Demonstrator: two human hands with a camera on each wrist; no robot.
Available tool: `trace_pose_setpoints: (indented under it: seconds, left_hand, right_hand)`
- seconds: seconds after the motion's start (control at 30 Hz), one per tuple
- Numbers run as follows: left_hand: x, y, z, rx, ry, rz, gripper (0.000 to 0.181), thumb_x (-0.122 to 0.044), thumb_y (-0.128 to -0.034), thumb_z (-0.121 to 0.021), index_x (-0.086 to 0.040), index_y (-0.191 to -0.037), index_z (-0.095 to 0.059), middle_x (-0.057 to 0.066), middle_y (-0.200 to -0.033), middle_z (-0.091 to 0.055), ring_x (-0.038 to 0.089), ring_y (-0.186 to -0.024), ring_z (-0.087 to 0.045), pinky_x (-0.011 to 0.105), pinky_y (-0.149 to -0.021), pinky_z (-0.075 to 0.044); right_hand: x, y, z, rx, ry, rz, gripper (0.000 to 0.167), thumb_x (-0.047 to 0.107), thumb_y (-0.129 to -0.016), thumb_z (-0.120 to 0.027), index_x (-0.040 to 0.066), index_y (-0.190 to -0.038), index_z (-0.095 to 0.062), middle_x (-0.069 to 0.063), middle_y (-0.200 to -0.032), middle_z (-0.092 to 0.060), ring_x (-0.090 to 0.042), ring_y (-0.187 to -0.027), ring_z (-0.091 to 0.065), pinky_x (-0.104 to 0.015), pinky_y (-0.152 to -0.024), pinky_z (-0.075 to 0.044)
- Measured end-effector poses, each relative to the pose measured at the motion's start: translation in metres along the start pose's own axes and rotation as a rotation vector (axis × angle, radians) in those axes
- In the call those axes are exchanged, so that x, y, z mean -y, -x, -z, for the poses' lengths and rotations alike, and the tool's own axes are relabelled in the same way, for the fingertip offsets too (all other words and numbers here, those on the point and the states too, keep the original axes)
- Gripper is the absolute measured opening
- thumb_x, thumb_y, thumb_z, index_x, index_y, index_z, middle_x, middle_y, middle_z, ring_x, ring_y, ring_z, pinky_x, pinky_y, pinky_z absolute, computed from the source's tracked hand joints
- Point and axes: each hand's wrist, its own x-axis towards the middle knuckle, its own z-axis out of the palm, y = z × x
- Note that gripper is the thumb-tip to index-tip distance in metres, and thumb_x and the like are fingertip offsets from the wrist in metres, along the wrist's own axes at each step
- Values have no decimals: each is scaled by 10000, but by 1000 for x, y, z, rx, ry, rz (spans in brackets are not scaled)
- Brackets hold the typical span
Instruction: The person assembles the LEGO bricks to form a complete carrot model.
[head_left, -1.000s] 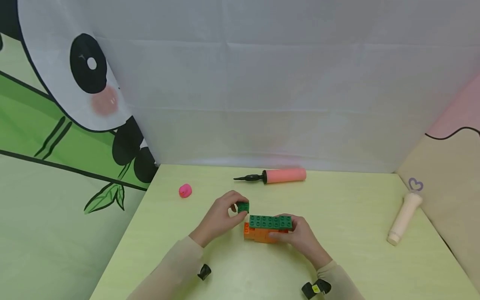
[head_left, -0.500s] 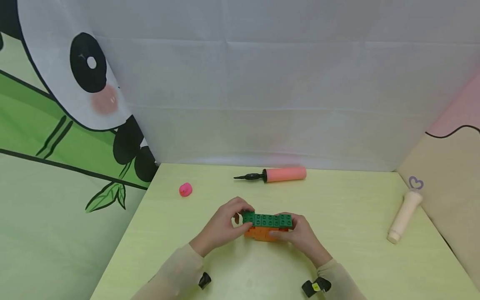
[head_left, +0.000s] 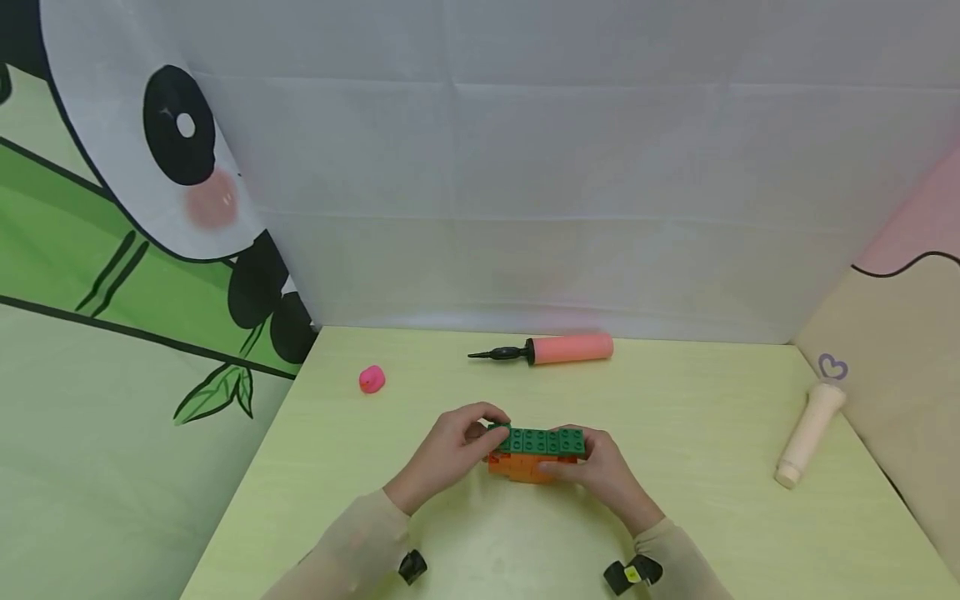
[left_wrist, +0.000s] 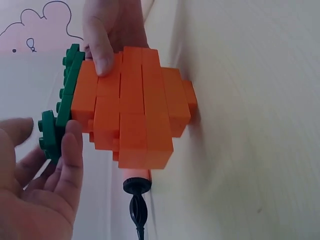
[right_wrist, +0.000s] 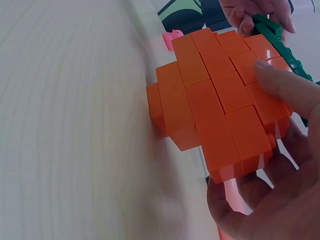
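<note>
Above the table, my right hand (head_left: pixel 603 475) holds a stepped build of orange toy building bricks (right_wrist: pixel 215 85), its thumb against the front and fingers behind. Along the top runs a row of green bricks (head_left: pixel 542 441). My left hand (head_left: pixel 442 457) is at the left end of that row, its fingers curled round a small green brick (left_wrist: pixel 49 132). In the left wrist view this brick overlaps the row's end and stands out from it; whether it is fully pressed on I cannot tell. Fingers hide part of it in the head view.
A pink hand pump (head_left: pixel 573 348) with a black nozzle lies behind the build. A pink rubber duck (head_left: pixel 371 379) sits at the back left of the pale table (head_left: pixel 697 433). Near the right edge lies a cream cylinder (head_left: pixel 810 435) with a purple heart-shaped end.
My left hand has moved right with the small green brick, from beside the build to the left end of the green row. The right hand has stayed in place, holding the build.
</note>
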Motion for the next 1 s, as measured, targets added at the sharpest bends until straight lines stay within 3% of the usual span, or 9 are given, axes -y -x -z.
trace_pose_setpoints:
  seconds: [0.17,0.4,0.7,1.0]
  left_hand:
    - [0,-3,-2,-15,77,51,122,-270,-1046,-674,-220,-1153,-703,-40,-1120,-687,185,-817,-740,346,-757,-587]
    - [-1,-7,-3,-3,125,90,175,-253,-1029,-697,-120,-1142,-712,-12,-1055,-703,306,-700,-705,353,-692,-556]
    - [-4,-8,-3,0,123,105,107,-234,-1006,-724,-176,-1096,-715,92,-776,-719,119,-489,-409,254,-518,-304]
    - [-2,-7,-4,-4,140,109,142,-232,-1004,-729,-141,-1112,-712,80,-805,-731,125,-501,-470,253,-515,-297]
  right_hand:
    - [0,0,-1,-17,-4,-14,379,217,-831,-913,85,-1145,-747,-39,-1087,-752,-237,-1028,-657,-334,-892,-541]
    - [1,0,0,4,-5,5,383,192,-847,-900,53,-1164,-736,-40,-1066,-766,-211,-1013,-682,-315,-880,-540]
    - [3,1,0,4,-17,18,403,172,-841,-903,34,-1178,-730,-51,-1072,-764,-215,-1012,-681,-309,-877,-541]
    - [4,1,-1,4,-11,12,380,165,-844,-900,33,-1161,-735,-52,-1058,-767,-222,-1009,-681,-313,-877,-540]
